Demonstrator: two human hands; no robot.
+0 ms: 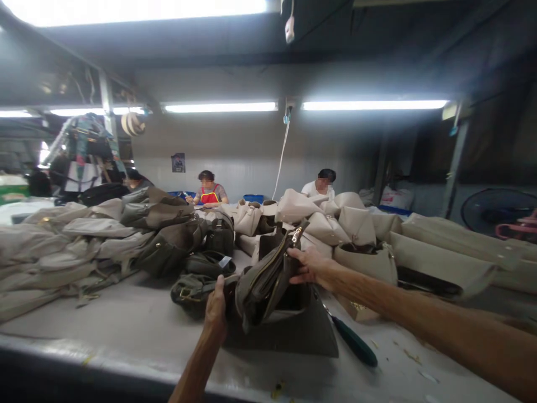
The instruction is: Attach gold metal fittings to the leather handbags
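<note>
A dark olive handbag (pixel 289 330) sits on the table in front of me, its mouth open. A zippered inner section (pixel 262 280) rises out of it, tilted to the right at the top. My right hand (pixel 308 266) grips this section's upper right edge, just below a gold zip pull (pixel 297 234). At the bag's left side, my left hand (pixel 216 308) holds the edge with the thumb up; its other fingers are mostly hidden. Just right of the bag lies a tool with a dark green handle (pixel 354 341), its metal end partly behind the bag.
Beige bags (pixel 335 224) are heaped behind and to the right. Pale bag pieces (pixel 84 246) and dark olive bags (pixel 168 246) pile up on the left. Yellowish scraps litter the table (pixel 138 341). Two people (pixel 208 190) work across the table, with another partly seen farther left.
</note>
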